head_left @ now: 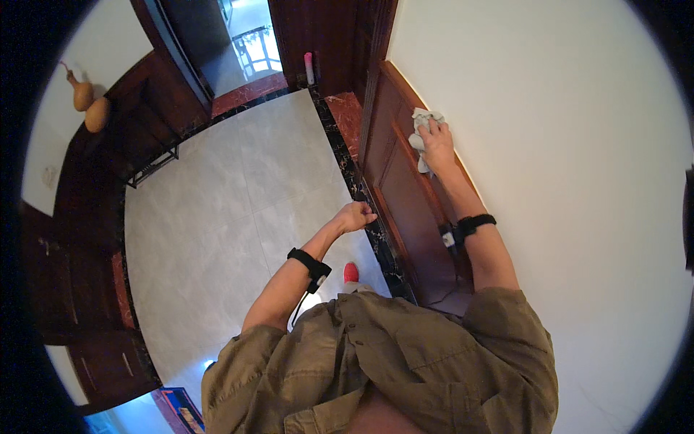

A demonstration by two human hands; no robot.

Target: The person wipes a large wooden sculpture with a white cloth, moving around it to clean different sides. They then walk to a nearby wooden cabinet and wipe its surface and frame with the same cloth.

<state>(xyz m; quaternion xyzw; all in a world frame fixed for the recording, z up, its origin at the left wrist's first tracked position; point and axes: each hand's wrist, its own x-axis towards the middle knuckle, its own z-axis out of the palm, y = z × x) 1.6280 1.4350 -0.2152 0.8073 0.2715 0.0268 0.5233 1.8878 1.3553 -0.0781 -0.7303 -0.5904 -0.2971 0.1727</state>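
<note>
My right hand [438,148] presses a crumpled pale cloth [419,140] against the top of the dark reddish-brown wood wall panel [405,189], just below the white wall. Its fingers are bent over the cloth. My left hand [354,216] hangs in front of my body, beside the lower part of the panelling. The left fingers are curled in, and whatever they may hold is hidden. Both forearms wear black straps with small devices on them.
A grey tiled floor [217,217] with a black marble border spreads to the left. A doorway [246,50] opens ahead, with a pink-topped bottle [309,69] beside it. A gourd [88,101] hangs on the left wall above a black metal rack [153,165].
</note>
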